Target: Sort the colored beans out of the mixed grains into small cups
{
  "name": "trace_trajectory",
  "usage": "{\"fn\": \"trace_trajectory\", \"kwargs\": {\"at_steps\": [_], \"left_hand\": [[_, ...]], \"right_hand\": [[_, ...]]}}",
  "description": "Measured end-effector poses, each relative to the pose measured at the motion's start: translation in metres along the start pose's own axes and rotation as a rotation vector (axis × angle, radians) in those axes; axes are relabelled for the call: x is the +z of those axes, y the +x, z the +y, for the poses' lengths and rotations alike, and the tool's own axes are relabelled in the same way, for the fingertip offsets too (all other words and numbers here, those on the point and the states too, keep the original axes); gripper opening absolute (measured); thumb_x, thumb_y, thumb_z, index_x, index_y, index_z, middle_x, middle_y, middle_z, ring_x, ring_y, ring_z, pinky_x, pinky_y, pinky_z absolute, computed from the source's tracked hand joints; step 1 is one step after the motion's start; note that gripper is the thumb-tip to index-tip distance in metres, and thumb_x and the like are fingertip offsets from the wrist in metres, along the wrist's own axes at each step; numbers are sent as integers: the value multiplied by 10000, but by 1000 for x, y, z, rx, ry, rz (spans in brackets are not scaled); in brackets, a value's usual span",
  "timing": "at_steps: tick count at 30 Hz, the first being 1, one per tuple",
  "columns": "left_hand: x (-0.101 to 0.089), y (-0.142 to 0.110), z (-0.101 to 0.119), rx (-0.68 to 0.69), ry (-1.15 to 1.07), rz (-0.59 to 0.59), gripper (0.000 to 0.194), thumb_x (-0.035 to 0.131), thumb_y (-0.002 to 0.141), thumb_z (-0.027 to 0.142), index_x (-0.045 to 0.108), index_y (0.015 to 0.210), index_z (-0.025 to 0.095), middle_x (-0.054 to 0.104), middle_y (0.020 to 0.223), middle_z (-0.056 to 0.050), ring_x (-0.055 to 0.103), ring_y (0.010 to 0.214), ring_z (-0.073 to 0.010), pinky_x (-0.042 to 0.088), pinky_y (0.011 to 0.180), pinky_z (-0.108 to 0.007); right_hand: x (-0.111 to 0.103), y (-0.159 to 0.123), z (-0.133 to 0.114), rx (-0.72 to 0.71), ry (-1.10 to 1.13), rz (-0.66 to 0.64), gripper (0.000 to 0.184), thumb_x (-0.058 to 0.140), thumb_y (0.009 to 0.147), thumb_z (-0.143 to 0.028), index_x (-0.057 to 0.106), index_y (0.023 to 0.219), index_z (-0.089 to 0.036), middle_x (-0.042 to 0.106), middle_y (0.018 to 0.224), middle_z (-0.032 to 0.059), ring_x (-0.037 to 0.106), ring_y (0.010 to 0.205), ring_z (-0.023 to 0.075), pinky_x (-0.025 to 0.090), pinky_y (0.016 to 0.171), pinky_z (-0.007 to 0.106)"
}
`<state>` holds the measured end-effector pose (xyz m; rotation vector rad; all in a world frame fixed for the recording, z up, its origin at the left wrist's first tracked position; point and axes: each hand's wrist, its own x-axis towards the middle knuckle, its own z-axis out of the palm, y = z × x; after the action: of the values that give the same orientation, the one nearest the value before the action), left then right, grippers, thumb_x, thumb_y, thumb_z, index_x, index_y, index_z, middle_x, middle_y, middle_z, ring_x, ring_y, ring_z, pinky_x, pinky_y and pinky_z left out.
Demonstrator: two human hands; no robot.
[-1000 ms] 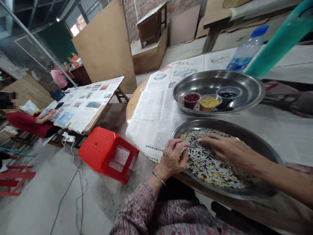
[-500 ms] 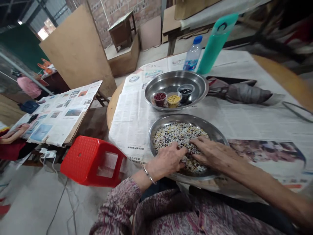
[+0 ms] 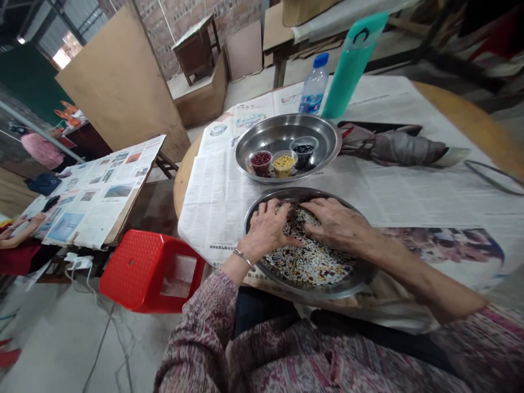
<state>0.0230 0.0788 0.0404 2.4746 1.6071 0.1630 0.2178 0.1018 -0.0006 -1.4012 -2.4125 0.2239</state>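
Note:
Both hands are in a steel basin [image 3: 370, 275] that holds a spread of mixed grains and beans [image 3: 313, 262], white, black, yellow and dark red. My left hand [image 3: 268, 226] rests on the far left of the grains, fingers spread and thumb pointing right. To its right, my right hand [image 3: 338, 224] lies with fingers stretched over the far part of the grains. Some fingertips are sunk in or hidden. Just beyond, a second steel basin [image 3: 282, 125] holds small clear cups of red beans [image 3: 261, 162], yellow beans [image 3: 284, 165] and black beans [image 3: 303, 154].
A water bottle [image 3: 314, 87] and a teal bottle [image 3: 354, 65] stand behind the far basin. A grey folded umbrella-like bundle [image 3: 401, 144] lies right of it. Newspaper [image 3: 208, 207] covers the round table. A red stool [image 3: 143, 270] stands left; a person's arm [image 3: 18, 232] shows farther left.
Both hands have moved from the near middle of the basin to its far side, and the fingers have spread more. The near grains are now uncovered. The view has shifted slightly.

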Motion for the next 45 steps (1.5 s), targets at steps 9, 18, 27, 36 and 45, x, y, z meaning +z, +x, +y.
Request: {"fn": "trace_trajectory", "kwargs": {"at_steps": [9, 18, 27, 36, 45], "left_hand": [[18, 18, 2, 102, -131, -67, 127, 561, 998, 142, 681, 1042, 142, 713, 989, -81, 686, 1009, -232, 580, 957, -373], [8, -54, -9, 118, -106, 169, 200, 492, 1007, 62, 653, 1048, 173, 654, 1077, -72, 640, 1036, -207, 594, 981, -376], [31, -80, -9, 239, -280, 467, 176, 509, 1028, 138, 678, 1020, 187, 730, 942, -48, 675, 912, -190, 572, 891, -369], [47, -80, -12, 163, -413, 717, 152, 515, 987, 147, 646, 1054, 184, 715, 971, -80, 676, 958, -206, 577, 895, -380], [42, -82, -9, 146, -430, 790, 139, 536, 1002, 188, 629, 1105, 176, 692, 997, -90, 659, 994, -219, 573, 917, -390]], "right_hand": [[-4, -6, 0, 59, 211, -107, 312, 456, 904, -242, 762, 954, -204, 778, 854, 86, 722, 780, 241, 550, 738, 349], [-29, -76, -14, -365, 237, -195, 200, 518, 908, -151, 685, 854, -247, 704, 847, 40, 689, 744, 183, 522, 653, 299], [0, -37, -12, -308, 94, 6, 270, 474, 964, -189, 737, 1017, -221, 739, 981, 96, 680, 955, 242, 544, 812, 368], [22, 13, -41, -298, 116, 62, 365, 552, 987, -373, 683, 1276, -192, 701, 1224, 154, 614, 1165, 313, 536, 979, 480], [4, -21, -37, -663, 205, -95, 165, 603, 906, -193, 748, 976, -231, 721, 1216, 105, 613, 1195, 279, 533, 1007, 497]]}}
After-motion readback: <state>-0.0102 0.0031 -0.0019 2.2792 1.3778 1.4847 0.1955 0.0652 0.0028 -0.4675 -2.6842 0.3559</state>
